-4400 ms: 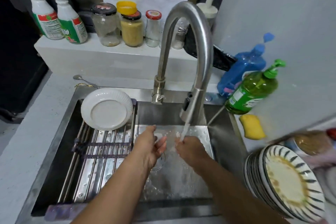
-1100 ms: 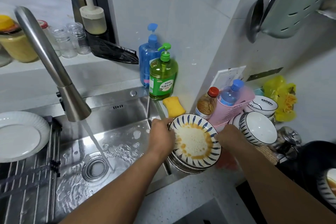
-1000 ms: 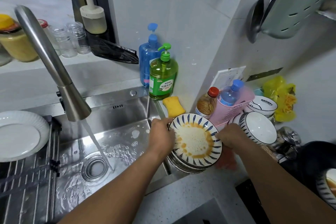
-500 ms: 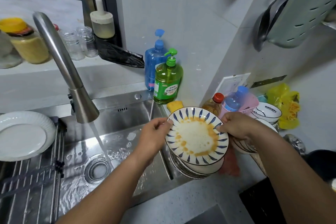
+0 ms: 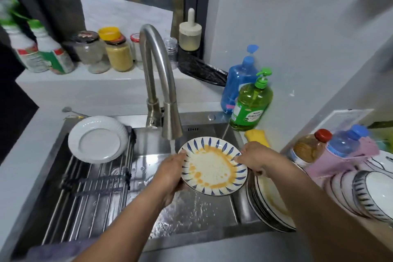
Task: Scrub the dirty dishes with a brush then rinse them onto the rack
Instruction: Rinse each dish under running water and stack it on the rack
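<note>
Over sink [image 5: 212, 219]; left hand [image 5: 172, 174] grips dirty plate [image 5: 212, 166]; right hand [image 5: 257, 159] pinches rim

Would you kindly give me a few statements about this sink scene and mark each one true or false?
1. Both hands hold the striped plate by its rim: the left hand on its left edge, the right hand on its right edge. True.
2. The striped plate is clean. False: it carries an orange, greasy residue.
3. Water is running from the faucet. True.
4. The rack has nothing on it. False: a white plate lies at its far end.
5. The green soap bottle stands left of the faucet. False: it stands to the right, by the yellow sponge.
</note>
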Tool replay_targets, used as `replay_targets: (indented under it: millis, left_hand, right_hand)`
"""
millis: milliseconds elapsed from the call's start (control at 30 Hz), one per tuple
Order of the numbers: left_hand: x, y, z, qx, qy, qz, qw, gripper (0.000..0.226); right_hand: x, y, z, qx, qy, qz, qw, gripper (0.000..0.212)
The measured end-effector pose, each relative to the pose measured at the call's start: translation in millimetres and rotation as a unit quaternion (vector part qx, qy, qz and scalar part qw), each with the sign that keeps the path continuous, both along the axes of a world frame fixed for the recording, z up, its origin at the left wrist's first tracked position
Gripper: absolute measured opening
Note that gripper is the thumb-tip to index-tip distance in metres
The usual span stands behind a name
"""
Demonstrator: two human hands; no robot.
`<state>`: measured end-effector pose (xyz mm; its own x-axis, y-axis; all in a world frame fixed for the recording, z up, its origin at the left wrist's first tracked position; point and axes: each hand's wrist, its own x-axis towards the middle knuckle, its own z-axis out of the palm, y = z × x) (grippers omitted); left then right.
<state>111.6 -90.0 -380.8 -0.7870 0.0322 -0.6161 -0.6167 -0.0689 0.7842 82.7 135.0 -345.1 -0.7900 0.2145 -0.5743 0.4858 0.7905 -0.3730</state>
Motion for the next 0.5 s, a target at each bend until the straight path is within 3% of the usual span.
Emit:
replay_targets:
  millis: [100,200,300,500]
  left_hand:
    - [-1.7,-25.3,-3.6,-0.031,0.004,0.019,0.999,0.037]
    - [-1.8,-44.1,-5.0,-0.074,0.035,0.031,0.996,0.04]
    - [0.0,-59.1,-4.7,-0.113,0.085,0.055,0.988,0.029]
    - [-1.2,-77.2,-29.3,0.025,0.041,0.196,0.979,0.018]
  right_hand:
    - [-7.0,-28.5,-13.3,-0.024,-0.009,0.018,1.0,0.029]
    - [-5.5,-50.8,-24.6,-0.05,0.012,0.019,0.998,0.013]
    - [-5.0,-71.7,-40.6,-0.09,0.02,0.009,0.996,0.022]
    - [-9.6,-106.9,-45.3,-0.176,0.074,0.003,0.982,0.027]
